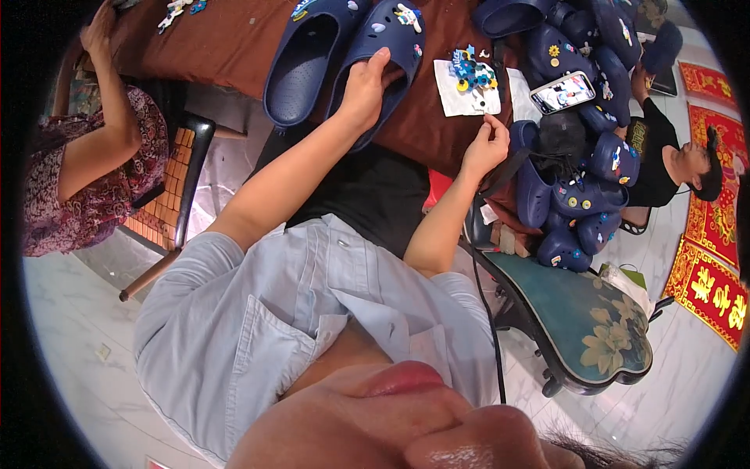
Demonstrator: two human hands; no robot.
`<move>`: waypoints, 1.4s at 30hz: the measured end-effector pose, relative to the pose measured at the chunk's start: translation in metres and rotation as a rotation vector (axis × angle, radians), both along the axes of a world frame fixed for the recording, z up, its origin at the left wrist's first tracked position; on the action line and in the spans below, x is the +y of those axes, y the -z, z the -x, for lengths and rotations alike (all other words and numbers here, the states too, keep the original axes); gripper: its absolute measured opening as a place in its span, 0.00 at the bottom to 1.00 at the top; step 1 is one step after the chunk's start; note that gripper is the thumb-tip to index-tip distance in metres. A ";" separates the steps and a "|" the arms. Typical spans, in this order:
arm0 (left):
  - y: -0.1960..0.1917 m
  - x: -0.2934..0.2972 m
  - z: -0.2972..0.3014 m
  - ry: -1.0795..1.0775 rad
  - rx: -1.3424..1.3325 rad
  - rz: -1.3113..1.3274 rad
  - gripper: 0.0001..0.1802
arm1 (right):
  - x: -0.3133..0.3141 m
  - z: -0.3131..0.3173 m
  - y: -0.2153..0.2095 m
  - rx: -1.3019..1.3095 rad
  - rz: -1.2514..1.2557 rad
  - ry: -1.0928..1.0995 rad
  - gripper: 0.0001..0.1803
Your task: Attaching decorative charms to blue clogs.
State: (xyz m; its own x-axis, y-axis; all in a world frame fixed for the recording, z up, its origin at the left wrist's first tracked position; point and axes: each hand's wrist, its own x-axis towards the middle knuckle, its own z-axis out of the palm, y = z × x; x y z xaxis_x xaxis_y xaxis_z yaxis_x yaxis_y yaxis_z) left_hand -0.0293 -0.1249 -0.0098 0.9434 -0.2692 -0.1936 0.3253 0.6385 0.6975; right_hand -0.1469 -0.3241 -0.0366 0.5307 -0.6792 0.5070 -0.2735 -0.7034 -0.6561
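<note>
We saw the person's left hand (366, 86) gripping a navy blue clog (383, 55) at its heel opening, the thumb inside the shoe and the fingers curled over the rim, so the hand was closed on the shoe. That clog lay on the brown tabletop (226, 47), toe pointing away from the person, with small coloured charms (406, 16) fixed on its upper. Just beside it, to the left and touching or nearly touching, lay a second navy clog (301, 62), untouched by either hand. The right hand (486, 144) hovered at the near edge of the table with the fingertips drawn together in a pinch; whatever sat between them was too small for us to tell. Just beyond that hand a white sheet (457, 98) lay on the table with a small heap of blue and yellow charm pieces (473, 74) on it. Farther right, a phone with a lit screen (562, 92) rested on a pile of more navy clogs (578, 187), which spilled down onto a dark green chair with a flower pattern (594, 313). At the left, another person in a patterned top (86, 187) sat at the table with one arm raised to it. At the far right, a person in a black shirt (652, 164) lay on the floor near red mats (715, 219).
</note>
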 end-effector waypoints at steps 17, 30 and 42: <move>0.012 0.002 0.006 0.026 -0.098 0.062 0.30 | -0.003 -0.037 -0.014 0.061 0.178 -0.095 0.11; 0.009 0.004 0.008 0.031 -0.128 0.057 0.28 | 0.005 -0.077 -0.019 0.171 0.320 -0.242 0.06; 0.007 0.004 0.009 0.030 -0.127 0.059 0.31 | 0.013 -0.097 -0.010 0.321 0.554 -0.092 0.09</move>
